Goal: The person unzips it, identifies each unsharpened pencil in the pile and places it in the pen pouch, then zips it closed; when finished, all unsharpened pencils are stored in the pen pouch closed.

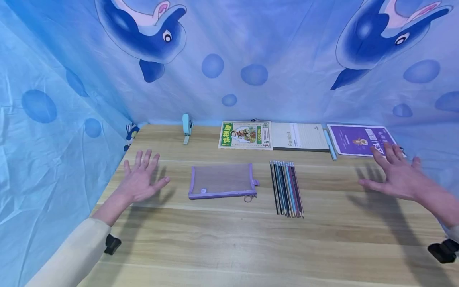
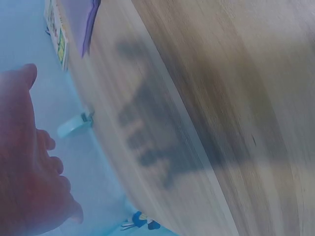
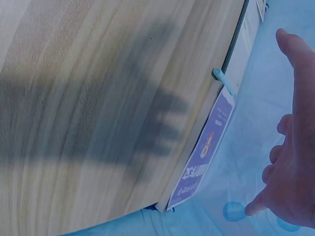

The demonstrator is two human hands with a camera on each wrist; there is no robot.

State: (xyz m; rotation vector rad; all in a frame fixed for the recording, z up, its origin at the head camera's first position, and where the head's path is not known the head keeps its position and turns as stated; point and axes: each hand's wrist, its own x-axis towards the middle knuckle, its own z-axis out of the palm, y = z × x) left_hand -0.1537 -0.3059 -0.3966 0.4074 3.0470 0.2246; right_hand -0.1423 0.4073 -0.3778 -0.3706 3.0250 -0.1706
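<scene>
Fingers spread, my left hand (image 1: pixel 141 179) hovers over the table's left side, holding nothing. My right hand (image 1: pixel 399 173) hovers likewise on the right, just in front of a purple booklet (image 1: pixel 362 140). Between the hands lies a see-through pencil case (image 1: pixel 222 179) with purple edging and a zipper ring at its lower right corner. Right of it, several pencils (image 1: pixel 287 189) lie side by side in a row, tips toward me. In the left wrist view, the left hand (image 2: pixel 29 157) shows thumb and fingers apart, with its shadow on the wood.
A light blue stapler (image 1: pixel 187 128) stands at the back left. Along the back edge lie an illustrated green-and-white booklet (image 1: pixel 245 135), a pale notebook (image 1: pixel 301 136) and a light blue pen (image 1: pixel 330 145). Blue dolphin-print cloth (image 1: pixel 258 99) hangs behind the wooden table (image 1: pixel 229 247).
</scene>
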